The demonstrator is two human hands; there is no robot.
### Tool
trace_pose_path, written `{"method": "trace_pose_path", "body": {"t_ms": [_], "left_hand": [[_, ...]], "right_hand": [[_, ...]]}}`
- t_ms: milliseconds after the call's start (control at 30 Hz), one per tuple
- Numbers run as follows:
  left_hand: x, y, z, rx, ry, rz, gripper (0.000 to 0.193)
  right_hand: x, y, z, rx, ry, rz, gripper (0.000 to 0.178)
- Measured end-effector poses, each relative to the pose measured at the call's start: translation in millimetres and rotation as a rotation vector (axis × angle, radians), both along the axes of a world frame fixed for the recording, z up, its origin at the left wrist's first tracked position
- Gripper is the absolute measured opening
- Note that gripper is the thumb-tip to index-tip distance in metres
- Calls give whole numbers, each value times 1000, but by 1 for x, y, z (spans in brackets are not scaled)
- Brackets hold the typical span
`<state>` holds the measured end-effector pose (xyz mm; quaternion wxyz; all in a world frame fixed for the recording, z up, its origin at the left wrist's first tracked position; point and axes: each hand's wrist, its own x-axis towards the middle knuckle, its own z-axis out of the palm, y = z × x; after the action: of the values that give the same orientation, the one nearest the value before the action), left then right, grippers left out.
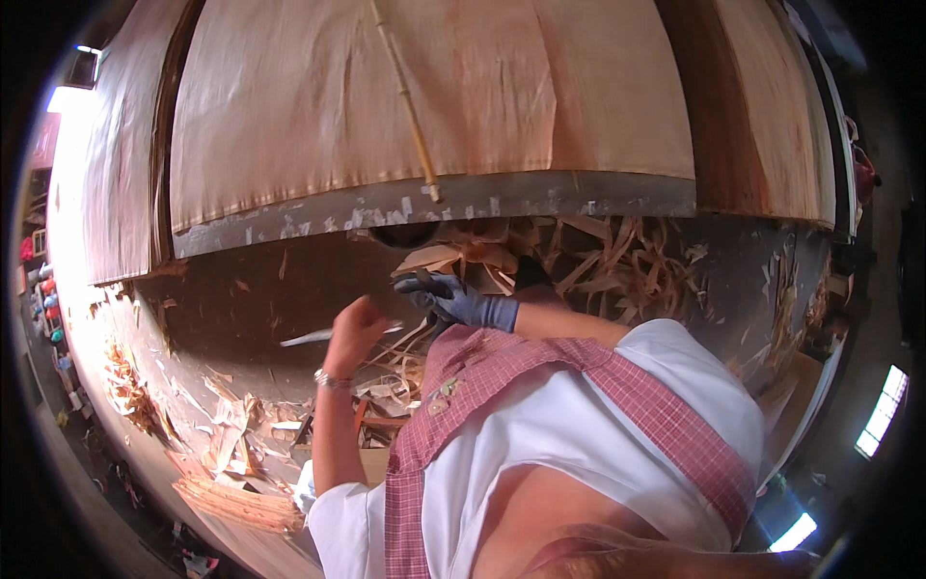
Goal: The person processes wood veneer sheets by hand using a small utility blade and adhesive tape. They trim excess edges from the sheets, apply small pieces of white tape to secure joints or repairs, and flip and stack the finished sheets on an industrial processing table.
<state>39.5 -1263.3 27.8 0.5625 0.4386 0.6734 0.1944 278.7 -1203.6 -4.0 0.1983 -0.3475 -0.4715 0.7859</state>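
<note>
My left hand [355, 333], bare with a silvery band at the wrist, is closed on a thin, pale, blade-like strip [307, 338]. One end sticks out to the left and a short bit shows on the right; the middle is hidden in the fist. To its right, my right hand [458, 299] wears a blue-grey glove with dark fingertips. Its fingers are slightly bent and apart, with nothing visible in them. Just beyond the glove lie wood veneer scraps [473, 259], below the edge of a wide stack of veneer sheets [434, 96].
A thin bamboo stick [410, 111] lies across the sheets. A grey strip [598, 193] edges the stack's near side. Curled shavings [627, 265] heap at the right, and more scraps [231, 425] litter the lower left beside a bundle of pale strips [241, 504].
</note>
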Motion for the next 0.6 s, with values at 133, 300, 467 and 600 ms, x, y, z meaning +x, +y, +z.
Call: {"method": "trace_pose_path", "body": {"t_ms": [133, 300, 467, 600], "left_hand": [[97, 101, 34, 177, -71, -85, 16], [154, 206, 34, 389, 441, -33, 18], [183, 255, -13, 366, 828, 65, 18], [200, 258, -21, 296, 947, 232, 16]], "right_hand": [[83, 69, -15, -145, 84, 123, 35], [201, 187, 38, 29, -178, 121, 29], [229, 264, 38, 38, -376, 127, 23], [223, 277, 11, 39, -447, 208, 21]]}}
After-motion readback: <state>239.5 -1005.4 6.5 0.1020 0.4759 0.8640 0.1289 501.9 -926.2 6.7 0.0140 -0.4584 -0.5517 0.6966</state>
